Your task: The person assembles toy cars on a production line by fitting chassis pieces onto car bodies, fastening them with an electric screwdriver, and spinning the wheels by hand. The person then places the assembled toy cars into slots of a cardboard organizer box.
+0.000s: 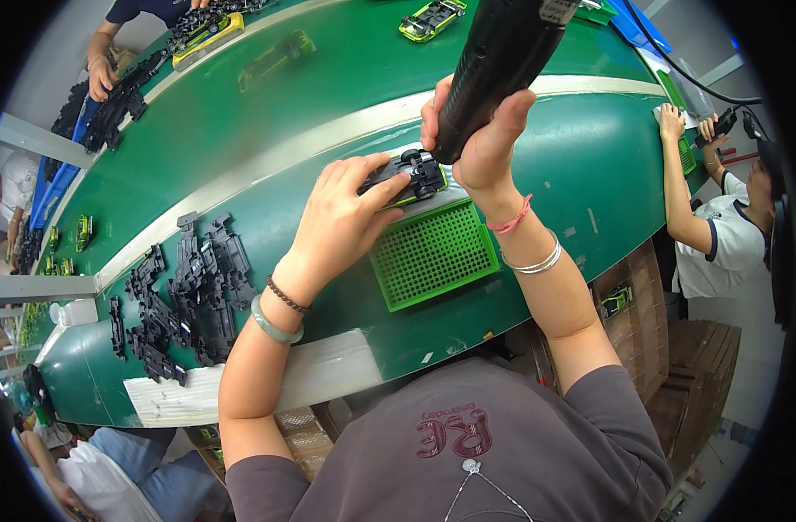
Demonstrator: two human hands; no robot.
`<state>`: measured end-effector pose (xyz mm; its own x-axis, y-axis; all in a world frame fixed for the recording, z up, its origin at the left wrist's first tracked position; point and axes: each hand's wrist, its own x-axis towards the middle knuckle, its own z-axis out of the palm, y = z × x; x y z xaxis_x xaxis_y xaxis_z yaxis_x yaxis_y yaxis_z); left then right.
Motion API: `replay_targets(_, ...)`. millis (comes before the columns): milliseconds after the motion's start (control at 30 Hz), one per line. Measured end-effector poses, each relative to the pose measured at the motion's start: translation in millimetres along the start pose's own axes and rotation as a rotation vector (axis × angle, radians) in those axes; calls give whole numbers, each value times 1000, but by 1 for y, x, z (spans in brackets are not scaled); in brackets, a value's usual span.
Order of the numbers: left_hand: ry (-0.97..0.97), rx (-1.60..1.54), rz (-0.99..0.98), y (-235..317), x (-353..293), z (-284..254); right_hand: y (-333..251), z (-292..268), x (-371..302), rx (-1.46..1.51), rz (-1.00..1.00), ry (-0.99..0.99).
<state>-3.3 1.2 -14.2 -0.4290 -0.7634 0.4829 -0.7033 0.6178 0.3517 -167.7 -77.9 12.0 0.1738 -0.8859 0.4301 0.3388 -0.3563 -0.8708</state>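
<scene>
- One car (413,177) lies wheels-up on the green surface (581,165), just beyond the green basket (433,252).
- I see its black underside facing up, with dark round wheels and a small pale patch near the middle; the lime green body shows as a thin border along its edges.
- Its left end is partly hidden from me by the left hand (341,202), whose fingers bend over it and hold it, one of them lying across the underside.
- On my feed, the right hand (485,143) has its fingers wrapped round a thick black tool (502,70), slanted, its lower end at the car's right end; I cannot tell whether the two touch.
- Well apart, to the left, I make out black parts (189,287) heaped on the surface.
</scene>
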Motion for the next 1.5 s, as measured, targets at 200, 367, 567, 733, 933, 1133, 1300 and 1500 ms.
replay_targets(200, 3, -7, -4, -2, -1, 1, -1, 2, 4, -57, 67, -3)
replay_targets(367, 9, -16, -3, -2, -1, 1, 0, 1, 3, -50, 66, 4)
replay_targets(567, 29, -28, 5, -6, -2, 4, -6, 3, 5, -121, 38, 9)
replay_targets(733, 25, -27, -11, -4, -5, 3, -41, 8, -46, 355, -197, -150)
replay_targets(933, 35, -27, -6, -5, -4, 6, -22, -2, -91, 333, 43, -13)
replay_targets(1133, 80, -21, 27, -5, -4, 8, -11, -5, -94, 270, 57, 10)
replay_targets(1300, 84, -19, 30, -5, -4, 6, -12, -4, -96, 180, 142, 39)
replay_targets(1500, 82, -27, 30, -5, -3, 7, -10, -3, -98, 218, 136, 26)
